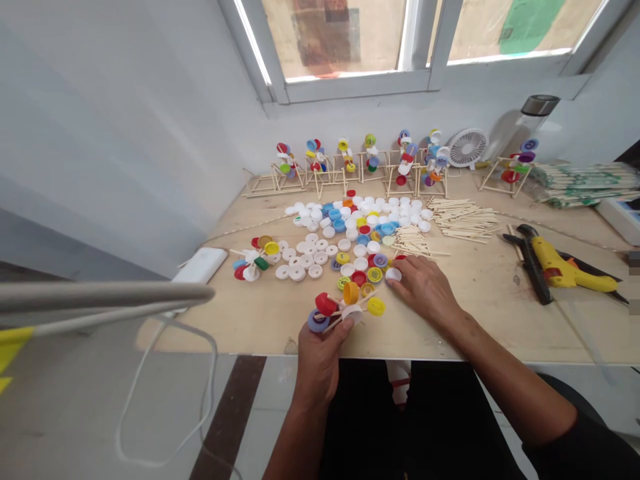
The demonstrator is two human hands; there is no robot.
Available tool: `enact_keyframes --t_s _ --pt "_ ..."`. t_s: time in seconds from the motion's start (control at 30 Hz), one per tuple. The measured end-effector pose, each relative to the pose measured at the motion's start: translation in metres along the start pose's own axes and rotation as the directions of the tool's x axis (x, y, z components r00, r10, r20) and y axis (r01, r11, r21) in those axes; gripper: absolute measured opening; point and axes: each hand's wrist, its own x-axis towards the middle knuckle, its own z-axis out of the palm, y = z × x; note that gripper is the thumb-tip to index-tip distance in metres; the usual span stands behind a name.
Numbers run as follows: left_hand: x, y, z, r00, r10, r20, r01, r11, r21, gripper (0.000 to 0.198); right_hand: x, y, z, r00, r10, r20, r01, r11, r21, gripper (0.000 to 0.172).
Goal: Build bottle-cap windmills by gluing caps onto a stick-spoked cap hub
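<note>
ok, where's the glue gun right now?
In the head view, the yellow glue gun lies at the right end of the wooden table, just right of a black tool and below the loose craft sticks.

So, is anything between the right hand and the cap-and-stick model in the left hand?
Only low things: a white bottle cap under the right hand, and a yellow cap lying on the board beside the cap-and-stick model in the left hand.

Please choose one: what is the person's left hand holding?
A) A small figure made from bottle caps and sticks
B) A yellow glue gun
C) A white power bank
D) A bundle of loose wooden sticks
A. The left hand grips a small figure of colored bottle caps joined by wooden sticks.
</note>
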Motion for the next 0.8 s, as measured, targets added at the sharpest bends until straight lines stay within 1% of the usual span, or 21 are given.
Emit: enact_keyframes --t_s 0.1,0.23,0.33,0.43,0.5,0.57,0.63,0.7,0.8 --pt "0.0 0.001 0.001 1.0 0.01 0.004 -0.01 1.0 -0.007 0.033 0.0 0.0 0.001 1.0 -0.021 0.002 0.021 1.0 -0.005 0.029" --pt "0.002 -0.001 0.0 1.0 0.014 0.011 -0.014 1.0 -0.011 0.034 -0.001 -0.001 0.002 1.0 -0.011 -0.011 0.011 1.0 0.0 0.026" --pt "0.002 -0.002 -0.001 1.0 0.019 0.001 -0.019 1.0 -0.004 0.035 -0.002 -0.002 -0.002 0.997 0.027 -0.068 -0.022 0.997 0.073 0.026" --pt "0.001 0.0 -0.001 1.0 0.019 0.003 -0.019 1.0 0.018 0.037 -0.005 -0.003 -0.014 0.988 0.051 -0.144 -0.007 0.957 0.291 0.029" --pt "-0.001 0.0 -0.001 1.0 0.022 0.01 -0.022 0.999 0.037 0.039 -0.008 -0.006 -0.027 0.99 0.03 -0.136 0.035 0.89 0.454 0.031" --pt "-0.002 0.0 0.0 0.999 0.029 0.023 -0.03 0.998 0.063 0.041 -0.013 -0.01 -0.039 0.995 -0.025 -0.098 0.076 0.829 0.554 0.032" --pt "-0.003 0.0 0.0 0.999 0.039 0.033 -0.042 0.995 0.092 0.041 -0.017 -0.016 -0.05 0.995 -0.077 -0.069 0.103 0.804 0.586 0.035" --pt "-0.003 -0.001 0.0 0.998 0.047 0.036 -0.05 0.991 0.121 0.042 -0.019 -0.021 -0.057 0.993 -0.101 -0.059 0.116 0.805 0.582 0.038" --pt "-0.004 -0.001 0.0 0.997 0.057 0.044 -0.063 0.984 0.166 0.045 -0.019 -0.026 -0.061 0.988 -0.136 -0.068 0.151 0.822 0.549 0.033"
